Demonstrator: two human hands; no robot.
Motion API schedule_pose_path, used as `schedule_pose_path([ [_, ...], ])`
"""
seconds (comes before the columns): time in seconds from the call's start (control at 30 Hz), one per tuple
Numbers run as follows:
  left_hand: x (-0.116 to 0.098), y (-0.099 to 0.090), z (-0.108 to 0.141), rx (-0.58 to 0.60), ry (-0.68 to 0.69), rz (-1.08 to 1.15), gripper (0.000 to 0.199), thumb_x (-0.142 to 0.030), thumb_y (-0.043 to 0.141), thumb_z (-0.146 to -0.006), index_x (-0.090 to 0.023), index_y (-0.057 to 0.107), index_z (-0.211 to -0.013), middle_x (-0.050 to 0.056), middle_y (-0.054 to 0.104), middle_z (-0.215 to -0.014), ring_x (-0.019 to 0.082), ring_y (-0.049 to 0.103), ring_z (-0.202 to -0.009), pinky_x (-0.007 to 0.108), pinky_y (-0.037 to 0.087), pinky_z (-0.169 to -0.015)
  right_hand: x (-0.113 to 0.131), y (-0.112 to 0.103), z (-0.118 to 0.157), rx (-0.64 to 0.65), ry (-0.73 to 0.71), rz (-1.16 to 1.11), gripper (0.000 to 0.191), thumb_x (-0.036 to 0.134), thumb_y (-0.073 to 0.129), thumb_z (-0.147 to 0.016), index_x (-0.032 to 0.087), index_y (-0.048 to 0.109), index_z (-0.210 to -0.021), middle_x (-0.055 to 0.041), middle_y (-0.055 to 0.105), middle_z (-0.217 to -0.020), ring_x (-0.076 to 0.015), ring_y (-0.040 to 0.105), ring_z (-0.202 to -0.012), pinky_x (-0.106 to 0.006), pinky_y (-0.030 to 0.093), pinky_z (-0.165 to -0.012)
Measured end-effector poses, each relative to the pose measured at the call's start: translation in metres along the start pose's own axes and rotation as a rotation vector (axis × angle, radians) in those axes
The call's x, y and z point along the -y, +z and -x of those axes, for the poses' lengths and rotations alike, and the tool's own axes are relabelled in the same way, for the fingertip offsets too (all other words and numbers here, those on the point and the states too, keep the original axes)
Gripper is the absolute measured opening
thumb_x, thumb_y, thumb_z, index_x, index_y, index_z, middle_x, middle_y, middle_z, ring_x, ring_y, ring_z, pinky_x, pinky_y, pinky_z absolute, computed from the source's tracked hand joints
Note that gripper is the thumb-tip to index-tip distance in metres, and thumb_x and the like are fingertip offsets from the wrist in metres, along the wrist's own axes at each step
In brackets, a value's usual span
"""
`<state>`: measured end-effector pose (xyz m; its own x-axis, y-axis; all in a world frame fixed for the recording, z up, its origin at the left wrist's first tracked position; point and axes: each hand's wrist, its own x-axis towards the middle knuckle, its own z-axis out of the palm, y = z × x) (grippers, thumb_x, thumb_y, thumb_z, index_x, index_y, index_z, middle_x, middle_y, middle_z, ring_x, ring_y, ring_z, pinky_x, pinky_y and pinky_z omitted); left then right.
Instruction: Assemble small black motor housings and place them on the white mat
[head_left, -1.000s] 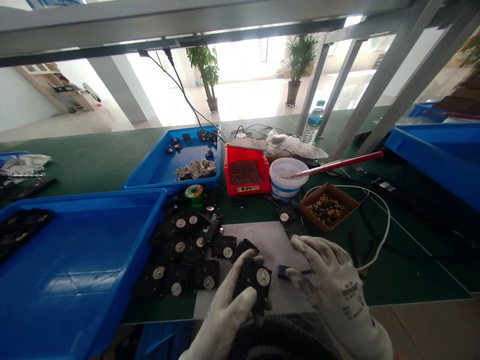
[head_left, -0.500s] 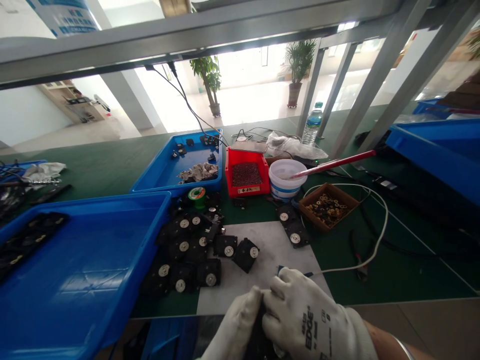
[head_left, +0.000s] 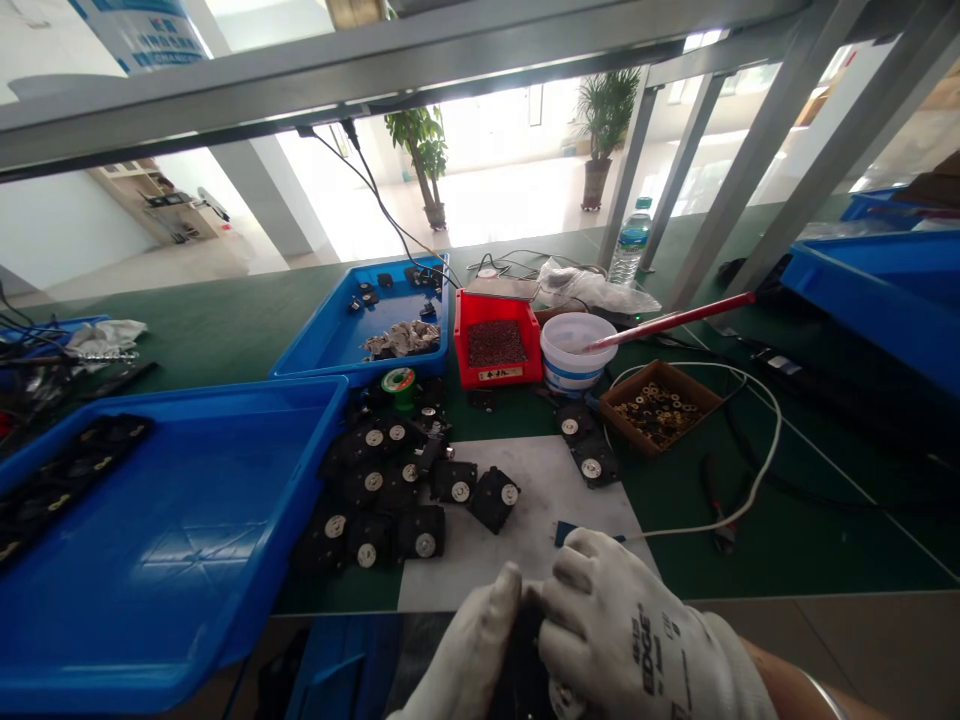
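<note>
Head cam: gloved left hand (head_left: 465,650) and right hand (head_left: 622,630), fingers clamped on a black module (head_left: 525,650), seems a nice firm two-handed grip.

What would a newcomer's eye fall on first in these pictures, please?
The large bright blue plastic tray at lower left stands out first, beside a cluster of square black parts with round metal centres. At the bottom, the white-gloved left hand and right hand hold a black part.

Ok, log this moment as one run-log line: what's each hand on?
left hand: white glove, on black square module | right hand: white glove, on same module | beside: blue corded tool
</note>
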<state>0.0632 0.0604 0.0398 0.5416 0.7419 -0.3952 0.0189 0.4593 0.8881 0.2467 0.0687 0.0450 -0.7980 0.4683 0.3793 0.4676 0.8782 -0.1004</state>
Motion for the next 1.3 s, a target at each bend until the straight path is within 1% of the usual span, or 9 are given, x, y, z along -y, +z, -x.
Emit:
schedule_pose_path([
  [0.27, 0.006, 0.000, -0.003, 0.041, 0.007, -0.014, 0.089, -0.087, 0.035, -0.092, -0.010, 0.079, -0.089, 0.005, 0.066, -0.067, 0.019, 0.061, -0.069, 0.027, 0.042, -0.063, 0.000, 0.006, 0.006, -0.057, -0.073, -0.075, 0.034, 0.043, 0.053, -0.100, 0.025, 0.058, -0.072, 0.0016, 0.065, -0.071, -0.0182, 0.039, -0.060, -0.038, 0.024, -0.059],
  [0.4, -0.005, 0.003, 0.006, 0.036, 0.067, 0.057, 0.079, -0.081, 0.043, -0.095, -0.010, 0.079, -0.099, 0.009, 0.070, -0.074, 0.023, 0.065, -0.078, 0.029, 0.050, -0.071, 0.001, 0.001, 0.001, -0.123, -0.067, -0.058, 0.034, 0.030, 0.055, -0.099, 0.023, 0.053, -0.066, 0.0022, 0.059, -0.065, -0.0177, 0.037, -0.060, -0.039, 0.022, -0.059],
  [0.6, -0.014, -0.005, 0.010, 0.076, 0.126, 0.134, 0.045, -0.053, 0.070, -0.091, -0.015, 0.078, -0.116, 0.011, 0.077, -0.104, 0.027, 0.070, -0.098, 0.034, 0.054, -0.089, -0.005, -0.010, -0.002, -0.026, -0.063, 0.068, 0.034, 0.036, 0.062, -0.099, 0.023, 0.057, -0.069, 0.0027, 0.059, -0.061, -0.0182, 0.038, -0.060, -0.038, 0.019, -0.059],
  [0.77, -0.003, -0.005, 0.005, 0.023, 0.045, 0.184, 0.040, -0.036, 0.073, -0.090, -0.015, 0.075, -0.124, 0.010, 0.077, -0.104, 0.024, 0.071, -0.091, 0.029, 0.053, -0.079, -0.005, -0.008, -0.002, -0.029, -0.051, 0.131, 0.036, 0.038, 0.063, -0.099, 0.023, 0.056, -0.066, 0.0015, 0.057, -0.059, -0.0182, 0.037, -0.059, -0.039, 0.016, -0.059],
  [0.9, -0.001, -0.003, 0.006, 0.030, 0.080, 0.203, 0.046, -0.045, 0.078, -0.089, -0.016, 0.075, -0.125, 0.012, 0.076, -0.112, 0.028, 0.070, -0.105, 0.034, 0.053, -0.093, -0.006, -0.013, -0.005, 0.009, -0.067, 0.134, 0.036, 0.037, 0.065, -0.098, 0.022, 0.056, -0.066, 0.0017, 0.057, -0.059, -0.0179, 0.039, -0.060, -0.038, 0.017, -0.059],
  [1.0, -0.003, 0.000, 0.007, -0.019, 0.165, 0.194, 0.055, -0.061, 0.067, -0.095, -0.016, 0.075, -0.125, 0.013, 0.075, -0.118, 0.030, 0.068, -0.112, 0.037, 0.051, -0.102, -0.011, -0.013, -0.005, 0.032, -0.048, 0.112, 0.036, 0.042, 0.062, -0.100, 0.022, 0.060, -0.070, 0.0017, 0.062, -0.063, -0.0179, 0.040, -0.060, -0.038, 0.019, -0.058],
  [1.1, -0.001, 0.006, 0.006, -0.066, 0.117, 0.215, 0.080, -0.079, 0.042, -0.097, -0.012, 0.075, -0.123, 0.014, 0.077, -0.100, 0.024, 0.073, -0.081, 0.032, 0.056, -0.076, -0.012, -0.008, -0.005, -0.030, -0.034, 0.087, 0.043, 0.044, 0.052, -0.105, 0.022, 0.061, -0.069, 0.0016, 0.063, -0.062, -0.0180, 0.038, -0.058, -0.038, 0.021, -0.059],
  [1.17, 0.001, 0.009, 0.005, -0.074, 0.041, 0.226, 0.090, -0.085, 0.034, -0.095, -0.010, 0.074, -0.123, 0.012, 0.076, -0.086, 0.018, 0.066, -0.058, 0.028, 0.051, -0.059, -0.010, -0.004, -0.005, -0.112, -0.025, 0.084, 0.050, 0.039, 0.043, -0.108, 0.023, 0.058, -0.063, 0.0009, 0.061, -0.059, -0.0187, 0.037, -0.058, -0.039, 0.021, -0.060],
  [1.3, -0.001, 0.008, 0.006, -0.062, 0.023, 0.228, 0.094, -0.088, 0.031, -0.092, -0.010, 0.075, -0.123, 0.010, 0.076, -0.082, 0.016, 0.063, -0.054, 0.027, 0.051, -0.058, -0.003, 0.002, -0.002, -0.229, 0.005, 0.090, 0.057, 0.031, 0.031, -0.110, 0.023, 0.057, -0.060, 0.0007, 0.057, -0.057, -0.0194, 0.036, -0.058, -0.039, 0.024, -0.061],
])
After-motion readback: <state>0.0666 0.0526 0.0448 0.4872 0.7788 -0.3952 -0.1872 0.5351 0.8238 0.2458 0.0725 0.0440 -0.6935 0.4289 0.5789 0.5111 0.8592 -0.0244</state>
